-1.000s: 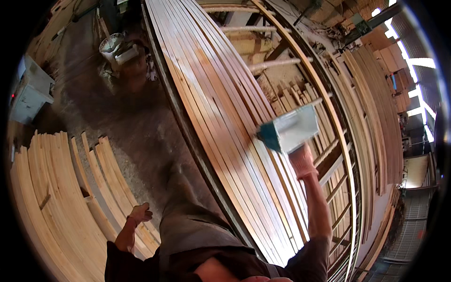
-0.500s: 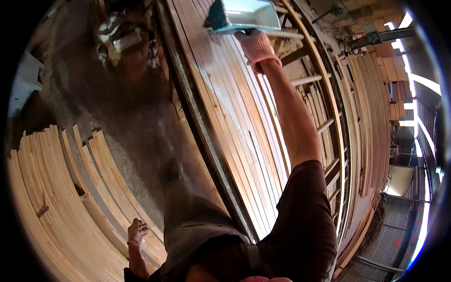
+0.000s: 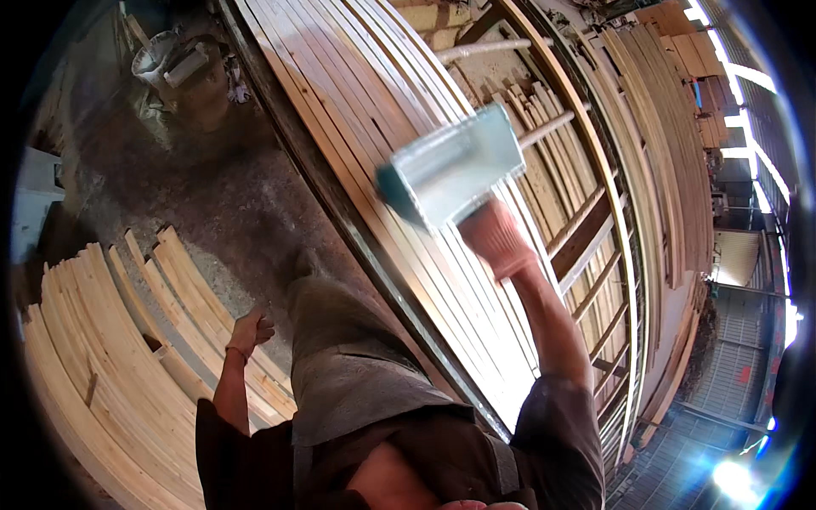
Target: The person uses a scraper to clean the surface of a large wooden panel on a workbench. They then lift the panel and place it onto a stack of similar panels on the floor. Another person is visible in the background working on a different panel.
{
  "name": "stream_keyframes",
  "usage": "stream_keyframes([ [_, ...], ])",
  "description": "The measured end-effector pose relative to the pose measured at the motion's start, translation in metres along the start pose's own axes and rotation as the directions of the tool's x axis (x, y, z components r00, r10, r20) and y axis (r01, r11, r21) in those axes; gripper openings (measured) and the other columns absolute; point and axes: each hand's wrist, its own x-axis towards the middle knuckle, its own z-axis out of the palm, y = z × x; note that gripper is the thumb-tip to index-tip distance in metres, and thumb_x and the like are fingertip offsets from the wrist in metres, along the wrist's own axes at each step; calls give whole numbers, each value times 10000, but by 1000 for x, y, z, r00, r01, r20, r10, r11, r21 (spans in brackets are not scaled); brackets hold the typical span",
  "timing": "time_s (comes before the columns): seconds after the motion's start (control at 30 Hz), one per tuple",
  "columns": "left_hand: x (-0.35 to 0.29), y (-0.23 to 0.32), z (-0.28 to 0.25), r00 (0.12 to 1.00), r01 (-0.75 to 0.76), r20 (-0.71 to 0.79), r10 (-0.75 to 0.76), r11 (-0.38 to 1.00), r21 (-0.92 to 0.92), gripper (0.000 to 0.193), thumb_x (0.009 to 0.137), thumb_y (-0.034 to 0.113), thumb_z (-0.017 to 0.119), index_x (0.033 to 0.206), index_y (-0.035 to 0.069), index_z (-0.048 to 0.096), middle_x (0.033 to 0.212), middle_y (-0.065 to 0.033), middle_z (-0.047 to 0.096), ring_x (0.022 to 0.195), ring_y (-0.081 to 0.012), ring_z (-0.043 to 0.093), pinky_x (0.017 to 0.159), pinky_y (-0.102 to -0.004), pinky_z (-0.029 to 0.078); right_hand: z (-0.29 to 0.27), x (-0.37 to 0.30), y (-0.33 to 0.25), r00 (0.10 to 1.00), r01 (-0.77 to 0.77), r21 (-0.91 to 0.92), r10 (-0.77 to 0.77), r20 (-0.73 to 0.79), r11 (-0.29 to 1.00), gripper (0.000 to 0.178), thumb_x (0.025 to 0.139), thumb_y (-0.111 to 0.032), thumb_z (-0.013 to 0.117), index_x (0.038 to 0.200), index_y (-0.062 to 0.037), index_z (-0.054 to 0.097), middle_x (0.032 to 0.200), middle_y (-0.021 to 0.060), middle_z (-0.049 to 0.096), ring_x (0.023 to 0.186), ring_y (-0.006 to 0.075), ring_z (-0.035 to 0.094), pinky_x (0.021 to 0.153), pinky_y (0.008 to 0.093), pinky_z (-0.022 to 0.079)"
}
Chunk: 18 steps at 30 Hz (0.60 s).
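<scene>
My right hand (image 3: 497,238), in a pinkish knit glove, is closed around a box-shaped teal and white hand spreader (image 3: 459,166). It is tilted over a row of long wooden strips (image 3: 357,127) laid side by side, and its pale open side shows. Motion blurs both tool and glove, so I cannot tell whether the spreader touches the wood. Several strips look wet and shiny. My left hand (image 3: 251,330) hangs at the left by my apron, above more strips, its fingers curled in with nothing seen in them.
A dark metal rail (image 3: 340,225) edges the strips on the left. To the right runs a wooden rack with rungs (image 3: 586,221), and stacked boards (image 3: 663,153) stand beyond. Loose strips (image 3: 110,365) lie at lower left. A smeared bucket (image 3: 183,72) stands on the floor at far left.
My right hand has come back toward me along the strips with the spreader. My left hand has risen a little and its fingers have curled in. The view has shifted slightly.
</scene>
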Motion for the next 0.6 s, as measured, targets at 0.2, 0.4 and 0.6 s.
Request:
stream_keyframes([
  [0.2, -29, -61, 42, 996, 88, 2, -93, 944, 319, 576, 919, 499, 601, 1191, -7, 637, 1017, -142, 727, 777, -254, 712, 709, -359, 573, 104, -324, 17, 958, -287, 195, 282, 53, 938, 330, 873, -162, 604, 1173, -49, 679, 1162, 134, 694, 1145, 304, 620, 1013, 406, 468],
  [0.4, -53, -62, 39, 985, 162, -31, -170, 844, 511, 581, 912, 499, 612, 1108, -45, 670, 1064, -177, 726, 772, -236, 715, 683, -342, 576, 54, -419, -2, 873, -378, 25, 347, 344, 926, 334, 836, -177, 662, 1155, -86, 699, 1122, 137, 707, 1056, 328, 665, 884, 422, 544],
  [0.6, -8, -9, 6, 995, 83, 16, -97, 914, 397, 569, 907, 495, 628, 1150, -18, 669, 1120, -188, 714, 857, -257, 716, 764, -363, 584, 36, -278, 12, 944, -223, 31, 208, 255, 974, 282, 851, -164, 605, 1089, -52, 709, 1014, 150, 720, 888, 311, 695, 754, 411, 560],
])
